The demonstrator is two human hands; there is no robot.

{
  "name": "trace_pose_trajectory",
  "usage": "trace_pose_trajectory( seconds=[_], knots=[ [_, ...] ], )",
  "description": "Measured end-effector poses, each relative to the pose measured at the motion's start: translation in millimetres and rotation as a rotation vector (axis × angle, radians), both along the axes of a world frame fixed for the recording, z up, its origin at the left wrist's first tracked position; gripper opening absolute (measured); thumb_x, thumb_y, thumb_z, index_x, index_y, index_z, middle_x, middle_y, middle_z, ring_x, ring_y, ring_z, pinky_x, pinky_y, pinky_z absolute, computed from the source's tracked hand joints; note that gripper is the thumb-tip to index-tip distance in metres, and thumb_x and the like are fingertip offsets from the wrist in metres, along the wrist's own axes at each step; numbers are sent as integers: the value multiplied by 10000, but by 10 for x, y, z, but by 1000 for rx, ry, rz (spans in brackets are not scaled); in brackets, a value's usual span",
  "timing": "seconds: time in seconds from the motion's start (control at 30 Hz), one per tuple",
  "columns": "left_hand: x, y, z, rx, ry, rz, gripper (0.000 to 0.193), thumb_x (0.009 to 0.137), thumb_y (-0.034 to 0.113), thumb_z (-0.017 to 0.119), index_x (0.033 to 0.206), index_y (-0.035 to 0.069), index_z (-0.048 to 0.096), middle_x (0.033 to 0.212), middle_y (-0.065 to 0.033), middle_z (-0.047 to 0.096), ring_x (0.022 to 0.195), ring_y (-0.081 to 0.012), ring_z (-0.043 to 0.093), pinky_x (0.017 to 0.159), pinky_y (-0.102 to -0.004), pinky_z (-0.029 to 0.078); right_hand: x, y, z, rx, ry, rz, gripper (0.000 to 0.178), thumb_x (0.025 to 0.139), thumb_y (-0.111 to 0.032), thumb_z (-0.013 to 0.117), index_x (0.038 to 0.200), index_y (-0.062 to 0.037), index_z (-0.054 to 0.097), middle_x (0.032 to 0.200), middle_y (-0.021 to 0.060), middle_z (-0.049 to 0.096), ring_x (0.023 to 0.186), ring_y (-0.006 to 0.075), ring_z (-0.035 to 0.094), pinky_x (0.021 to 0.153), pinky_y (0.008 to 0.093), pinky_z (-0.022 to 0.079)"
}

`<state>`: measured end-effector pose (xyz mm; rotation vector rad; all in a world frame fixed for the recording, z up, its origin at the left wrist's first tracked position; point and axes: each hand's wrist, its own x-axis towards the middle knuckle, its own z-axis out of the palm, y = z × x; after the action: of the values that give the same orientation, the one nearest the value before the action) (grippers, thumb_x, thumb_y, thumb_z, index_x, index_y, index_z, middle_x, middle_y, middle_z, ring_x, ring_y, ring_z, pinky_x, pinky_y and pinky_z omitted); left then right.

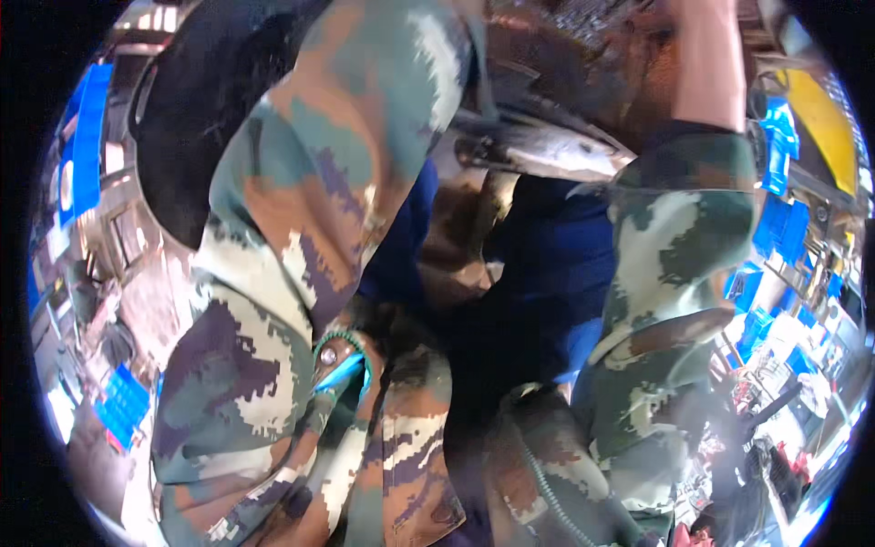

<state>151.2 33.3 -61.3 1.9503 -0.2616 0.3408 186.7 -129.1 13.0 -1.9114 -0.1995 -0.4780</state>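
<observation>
Both my arms stretch forward in camouflage sleeves, and both hands lie beyond the upper edge. My left sleeve [337,155] runs up to the top middle, where its end is cut off. From the cuff of my right sleeve [679,255], a bare forearm [709,64] reaches up out of the picture at the top right. Between the arms is dark, brown, rusty-looking machinery [583,55]. A worn, pale metal piece [556,155] lies across below it. Whatever the hands touch or hold is hidden from sight.
A large, dark, rounded shape [196,128] stands beside my left arm. On the right are a yellow panel [820,128], blue objects [779,228] and jumbled small items [766,383]. A blue panel [87,137] shows at the far left. My open jacket [415,438] hangs in front.
</observation>
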Motion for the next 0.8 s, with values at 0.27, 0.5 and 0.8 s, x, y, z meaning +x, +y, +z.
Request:
trace_pose_trajectory(
  seconds=[0.27,0.5,0.8],
  knots=[
    [15,-136,125,32,23,57,214,959,173,582,965,-23,667,671,-98,621,618,-198,594,610,-360,480,114,-75,34,94,-117,123,220,958,-208,647,972,9,616,747,69,668,479,125,558,414,280,436],
    [-16,-122,-21,37,81,75,238,962,266,601,1000,64,722,710,-18,667,619,-101,578,584,-279,454,58,-121,-13,133,-87,136,224,966,-184,640,1064,15,612,798,80,689,466,112,537,424,274,418],
    [-13,-97,29,38,95,95,249,963,241,591,988,12,685,720,-84,656,644,-170,602,620,-344,483,145,-92,-57,144,-59,140,206,961,-180,647,1019,17,627,762,65,675,528,116,569,426,273,429]
  ],
)
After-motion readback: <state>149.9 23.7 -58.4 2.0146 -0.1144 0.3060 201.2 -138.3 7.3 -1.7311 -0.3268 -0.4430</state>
